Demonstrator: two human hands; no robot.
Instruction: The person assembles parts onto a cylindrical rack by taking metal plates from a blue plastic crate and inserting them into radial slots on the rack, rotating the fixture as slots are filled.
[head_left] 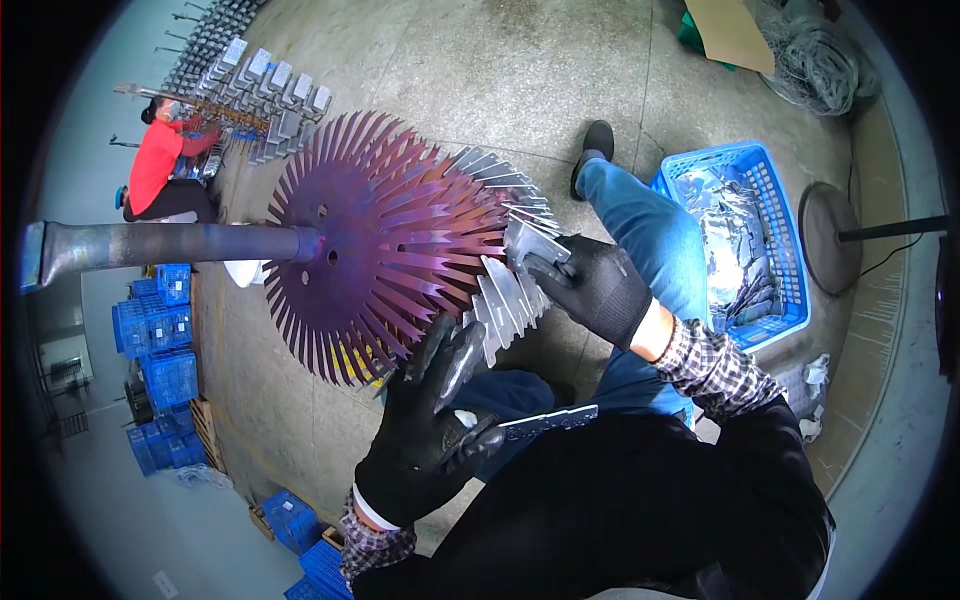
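Observation:
A round rack of slotted, purple-brown metal discs [345,225] stands in front of me on a thick shaft [170,243]. Flat silver metal plates [505,305] sit fanned out in the slots along its right side. My right hand [605,290], in a black glove, pinches a metal plate [533,243] at the rack's right edge. Below the discs is my left hand [425,435], gloved too. Two of its fingers stretch up to the slots, while the lower ones close on flat metal plates [550,421] that stick out to the right; how many is unclear.
By my right leg stands a blue basket [795,250] of loose metal plates. A round stand base [830,238] lies beyond it. A person in red [155,160] sits at far left beside a rack of hanging metal parts [285,95]. Blue crates [165,330] are stacked on the left.

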